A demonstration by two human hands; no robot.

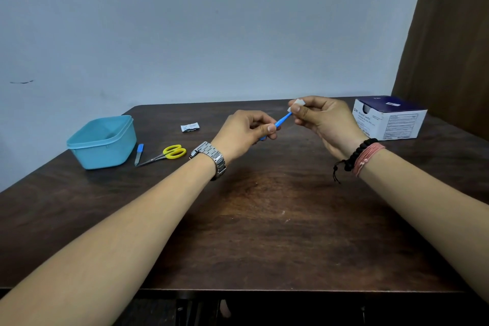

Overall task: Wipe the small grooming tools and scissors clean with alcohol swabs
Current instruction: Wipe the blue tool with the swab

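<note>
Above the middle of the table, my left hand (248, 130) pinches a thin blue grooming tool (282, 119) by its lower end. The tool slants up to the right. My right hand (324, 122) pinches a white alcohol swab (297, 104) around the tool's upper tip. Yellow-handled scissors (165, 155) lie on the table to the left, blades pointing left. Beside them lies a small nail file with a blue handle (138, 154).
A light blue plastic tub (103, 141) stands at the left of the dark wooden table (264, 219). A torn white swab wrapper (189, 127) lies behind the scissors. The white and navy swab box (387, 119) sits at the far right, near a brown curtain (449, 34).
</note>
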